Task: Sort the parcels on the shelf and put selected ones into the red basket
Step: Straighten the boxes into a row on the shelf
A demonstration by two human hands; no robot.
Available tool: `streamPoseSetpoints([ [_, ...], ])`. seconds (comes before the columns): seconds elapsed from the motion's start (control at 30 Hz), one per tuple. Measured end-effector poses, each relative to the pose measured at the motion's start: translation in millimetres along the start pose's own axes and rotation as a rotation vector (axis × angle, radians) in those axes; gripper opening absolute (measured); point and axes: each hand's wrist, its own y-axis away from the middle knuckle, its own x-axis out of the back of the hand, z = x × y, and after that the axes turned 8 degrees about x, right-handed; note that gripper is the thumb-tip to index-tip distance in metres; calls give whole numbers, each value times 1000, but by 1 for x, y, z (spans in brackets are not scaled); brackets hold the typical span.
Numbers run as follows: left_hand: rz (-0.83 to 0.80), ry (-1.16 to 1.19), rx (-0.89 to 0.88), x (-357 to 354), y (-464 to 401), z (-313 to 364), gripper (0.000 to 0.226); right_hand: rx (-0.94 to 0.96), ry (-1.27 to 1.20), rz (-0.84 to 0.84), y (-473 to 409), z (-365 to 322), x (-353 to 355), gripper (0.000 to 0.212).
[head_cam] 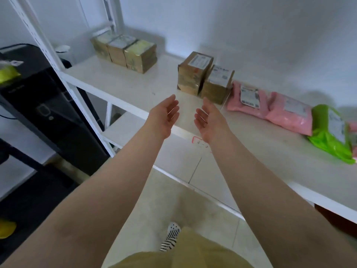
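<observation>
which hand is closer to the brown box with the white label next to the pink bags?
Right. The right hand is open just in front of that brown box, its fingertips almost at the box's lower edge. The left hand is open too, further to the box's left.

White shelf (135, 88) carries brown boxes (195, 74); pink mailers (270, 109); green mailer (328, 136).

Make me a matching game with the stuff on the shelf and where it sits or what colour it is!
Things:
1. three brown boxes in a row
2. two brown boxes
3. soft mailer bags with labels
4. crinkly bag

Clues:
A. green, far right on the shelf
B. pink, lying flat
C. at the back left corner
D. just beyond the open left hand and right hand

Pairs: 1-C, 2-D, 3-B, 4-A
</observation>
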Motion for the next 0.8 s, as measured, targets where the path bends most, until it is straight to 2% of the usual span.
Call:
streamPoseSetpoints([
  [0.13,38,-55,19,-11,-39,38,17,-25,18,91,-42,-11,-43,55],
  [0.33,51,-220,34,-35,-87,82,52,-82,1,180,-77,-19,-83,72],
  [0.43,30,-363,27,-48,-113,96,70,-78,-19,240,-91,-18,-100,70],
  [0.57,-29,-488,0,-63,-146,110,73,-55,-88,321,-107,-11,-116,68],
  [0.7,-61,-645,-11,-69,-181,129,72,9,-181,441,-122,-10,-145,75],
  [0.8,-161,-703,-39,-66,-201,140,48,47,-219,507,-132,-10,-161,76],
])
